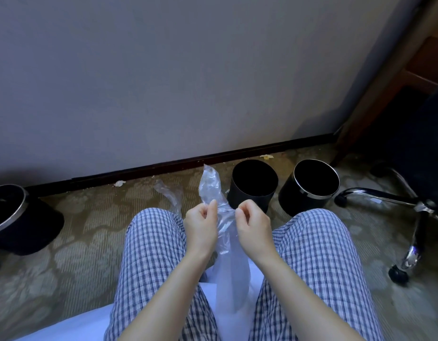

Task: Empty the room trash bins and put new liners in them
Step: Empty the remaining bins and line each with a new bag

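Tightly, curled fingers [211, 208] around clear liner [210, 184]

The liner [210, 190] is thin clear plastic, crinkled and glossy. Just beside it, the rimless bin [252, 193] looks matt black. On that bin's far side, the rimmed bin [309, 198] wears a polished metal band, and beyond it the chair base [375, 196] is bright chrome. The carpet [90, 230] is woven pile.
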Demonstrator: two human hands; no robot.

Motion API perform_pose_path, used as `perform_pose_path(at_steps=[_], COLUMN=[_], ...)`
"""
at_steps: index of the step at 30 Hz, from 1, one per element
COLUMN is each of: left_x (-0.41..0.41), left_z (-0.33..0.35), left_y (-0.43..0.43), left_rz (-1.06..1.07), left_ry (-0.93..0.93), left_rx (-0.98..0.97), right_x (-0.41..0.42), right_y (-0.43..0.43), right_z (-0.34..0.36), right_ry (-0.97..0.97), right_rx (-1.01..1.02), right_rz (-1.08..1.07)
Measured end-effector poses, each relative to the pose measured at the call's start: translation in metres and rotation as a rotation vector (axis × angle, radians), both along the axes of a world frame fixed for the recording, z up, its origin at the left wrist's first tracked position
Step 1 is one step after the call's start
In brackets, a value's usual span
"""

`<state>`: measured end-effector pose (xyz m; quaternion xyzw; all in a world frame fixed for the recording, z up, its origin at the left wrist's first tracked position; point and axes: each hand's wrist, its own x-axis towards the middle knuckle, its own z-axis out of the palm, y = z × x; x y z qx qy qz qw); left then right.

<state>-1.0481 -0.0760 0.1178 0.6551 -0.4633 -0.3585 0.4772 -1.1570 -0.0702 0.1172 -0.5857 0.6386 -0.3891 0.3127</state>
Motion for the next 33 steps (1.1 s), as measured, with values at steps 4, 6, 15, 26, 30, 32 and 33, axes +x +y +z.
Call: perform_pose_path(at_steps=[4, 6, 15, 26, 30, 32, 33], left_x=[0.016, 0.025, 0.024, 0.046, 0.076, 0.090, 0.095], left_z=[-0.006, -0.007, -0.003, 0.009, 0.015, 0.020, 0.022], left_y=[-0.003, -0.005, -0.010, -0.012, -0.029, -0.038, -0.043], left_rz=[0.035, 0.046, -0.107, -0.112, -0.060, -0.033, -0.021], left_ry=[0.015, 0.035, 0.086, 0.148, 0.077, 0.030, 0.005], left_rx=[0.029, 0.045, 0.065, 0.088, 0.105, 0.109, 0.110], right_x=[-0.026, -0.043, -0.029, 0.005, -0.032, -0.051, -0.060], right_y=[-0.010, -0.015, -0.016, -0.041, -0.057, -0.066, -0.071], right_z=[-0.001, -0.005, 0.014, 0.008, 0.012, 0.016, 0.018], right_ry=[-0.064, -0.095, -0.237, -0.170, -0.107, -0.069, -0.045], right_rx=[0.067, 0.118, 0.289, 0.312, 0.238, 0.210, 0.203], right_rz=[-0.158, -0.219, -0.033, 0.014, -0.005, -0.037, -0.051])
